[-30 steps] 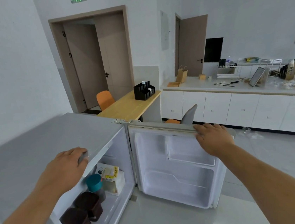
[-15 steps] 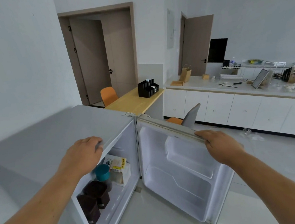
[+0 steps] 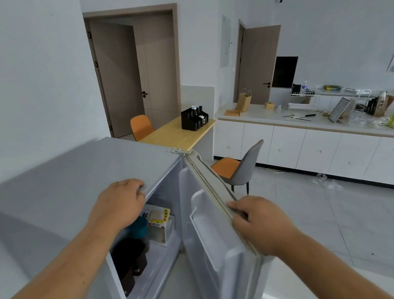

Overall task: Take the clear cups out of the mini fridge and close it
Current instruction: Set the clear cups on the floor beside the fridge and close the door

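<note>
The grey mini fridge (image 3: 76, 177) stands in front of me with its door (image 3: 216, 243) about half open. My left hand (image 3: 120, 203) rests on the front edge of the fridge top, fingers curled over it. My right hand (image 3: 261, 223) grips the top edge of the door. Inside I see dark brown containers (image 3: 130, 260), a teal-lidded jar (image 3: 137, 227) and a yellow and white carton (image 3: 158, 215). No clear cups show in the fridge.
A grey and orange chair (image 3: 239, 166) stands just behind the door. A wooden table (image 3: 177, 134) with a black organiser (image 3: 193, 119) lies beyond. White cabinets with a cluttered counter (image 3: 311, 124) run along the right. Tiled floor (image 3: 346, 218) spreads to the right.
The door has swung inward from wide open to about half shut, with my right hand moving with its top edge. My left hand stays on the fridge top.
</note>
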